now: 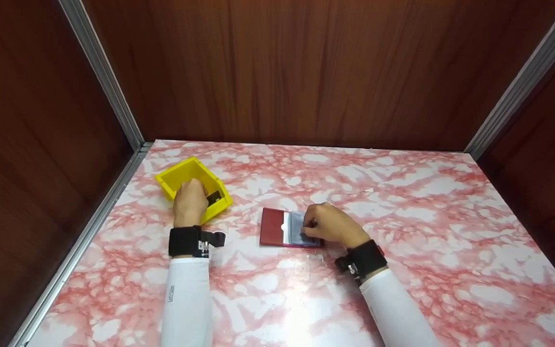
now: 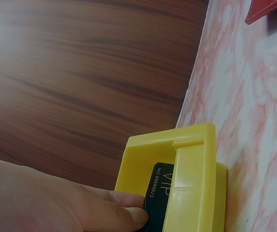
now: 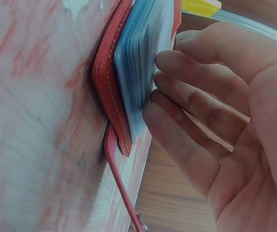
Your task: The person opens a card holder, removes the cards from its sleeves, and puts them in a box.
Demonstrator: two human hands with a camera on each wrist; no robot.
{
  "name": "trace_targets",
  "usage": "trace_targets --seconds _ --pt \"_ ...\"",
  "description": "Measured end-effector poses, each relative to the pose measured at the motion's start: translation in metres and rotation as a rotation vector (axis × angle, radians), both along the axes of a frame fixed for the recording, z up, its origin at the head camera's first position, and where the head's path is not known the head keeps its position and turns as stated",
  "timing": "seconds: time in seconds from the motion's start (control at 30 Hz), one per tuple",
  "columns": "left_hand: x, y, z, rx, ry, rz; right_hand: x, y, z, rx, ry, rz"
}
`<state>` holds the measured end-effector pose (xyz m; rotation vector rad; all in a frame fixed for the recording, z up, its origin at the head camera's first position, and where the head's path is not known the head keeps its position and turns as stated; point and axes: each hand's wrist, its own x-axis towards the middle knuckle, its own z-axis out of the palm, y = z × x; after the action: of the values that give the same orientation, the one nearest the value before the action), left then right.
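My left hand (image 1: pixel 191 201) reaches into a yellow bin (image 2: pixel 194 169) at the left of the table. Its thumb and fingers pinch the edge of a black VIP card (image 2: pixel 158 193), partly hidden by the bin's wall. Right of the bin, a red card holder (image 1: pixel 272 226) lies opened flat, its stack of clear plastic sleeves (image 3: pixel 137 72) showing. My right hand (image 1: pixel 334 224) is over the holder's right side. Its loosely bent fingertips rest against the top sleeve, with the thumb beside them.
The table (image 1: pixel 431 231) has a red-and-white marbled top. Dark wood panels (image 1: pixel 277 72) with metal corner rails enclose it at the back and sides. The holder's red strap (image 3: pixel 121 181) sticks out past its edge.
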<state>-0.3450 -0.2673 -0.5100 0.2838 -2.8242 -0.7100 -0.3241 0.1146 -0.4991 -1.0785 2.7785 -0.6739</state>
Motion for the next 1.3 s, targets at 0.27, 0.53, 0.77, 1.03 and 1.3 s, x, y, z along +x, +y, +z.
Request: trace_targets --seconds 0.27,0.53,0.77,1.03,1.3 --pt "0.016 0.011 0.021 0.017 0.0 0.008 -0.003 0.002 -0.003 -0.038 0.03 0.04" --pt "0.042 0.023 0.052 0.065 -0.001 0.009 -0.002 0.002 -0.004 -0.061 0.0 0.028" --pt "0.053 0.042 0.078 0.179 0.068 -0.076 -0.003 0.004 -0.002 -0.032 0.026 0.029" --pt "0.06 0.079 0.09 0.258 0.178 -0.288 -0.007 0.016 0.006 -0.042 0.103 -0.075" --pt "0.047 0.118 0.046 0.154 -0.076 -0.528 -0.007 0.022 0.006 -0.003 0.08 -0.081"
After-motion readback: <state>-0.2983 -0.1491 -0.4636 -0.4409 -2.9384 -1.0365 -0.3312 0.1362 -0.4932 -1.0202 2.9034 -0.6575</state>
